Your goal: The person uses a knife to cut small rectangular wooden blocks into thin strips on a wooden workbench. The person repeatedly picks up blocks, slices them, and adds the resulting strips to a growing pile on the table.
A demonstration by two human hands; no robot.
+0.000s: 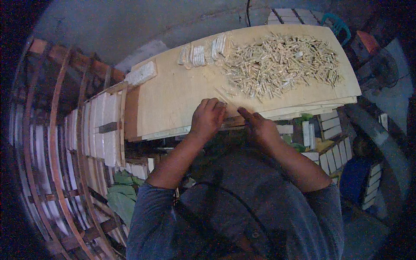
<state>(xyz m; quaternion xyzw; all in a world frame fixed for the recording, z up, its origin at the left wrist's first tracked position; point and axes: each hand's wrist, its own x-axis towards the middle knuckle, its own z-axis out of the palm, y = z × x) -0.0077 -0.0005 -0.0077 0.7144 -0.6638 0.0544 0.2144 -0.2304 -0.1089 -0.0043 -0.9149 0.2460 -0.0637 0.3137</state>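
My left hand (207,118) is curled at the near edge of a pale plywood board (164,104), its fingertips closed on something small I cannot make out. My right hand (260,130), just right of it, is closed on a thin pale stick (229,102) that slants up and left over the board. A wide, loose pile of short pale pieces (286,63) covers the board's right half. Several bundles of whitish strips (197,56) lie at the far middle, left of the pile.
A light block (141,73) lies at the board's left end. Slatted wooden racks with pale slabs (99,125) stand left. Stacked white blocks (336,154), green cloth (121,195) and a blue container (355,182) sit below. A teal chair (340,24) and a fan (377,73) are behind at right.
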